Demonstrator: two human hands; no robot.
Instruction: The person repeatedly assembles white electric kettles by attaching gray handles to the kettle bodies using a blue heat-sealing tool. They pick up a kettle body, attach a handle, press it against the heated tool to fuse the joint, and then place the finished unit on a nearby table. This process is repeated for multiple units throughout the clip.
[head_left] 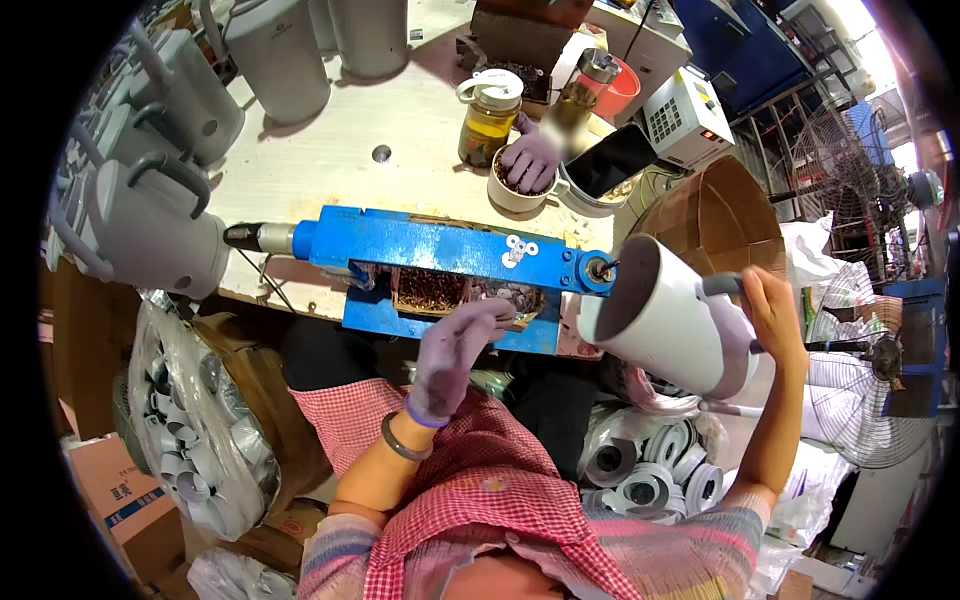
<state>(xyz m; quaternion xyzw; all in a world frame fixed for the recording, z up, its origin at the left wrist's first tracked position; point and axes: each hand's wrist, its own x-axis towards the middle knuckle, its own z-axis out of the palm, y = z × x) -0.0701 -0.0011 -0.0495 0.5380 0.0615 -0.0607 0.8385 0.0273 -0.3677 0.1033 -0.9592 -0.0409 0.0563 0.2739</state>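
My right hand is wrapped round the dark grey handle of a light grey pitcher body. The pitcher is tilted, its wide opening turned toward the right end of a blue bench machine, where a metal tip points at it. In a purple glove, my left hand hovers at the machine's front edge with its fingers pressed together; anything between them is too small to make out. Just beyond those fingers, a tray of small brown parts sits in the machine's frame, beside a clear bag of small pieces.
Several grey pitchers stand at the left. Behind the machine are a lidded jar and a white cup with a purple glove on it. Bags of grey parts and grey rings lie below. A fan stands right.
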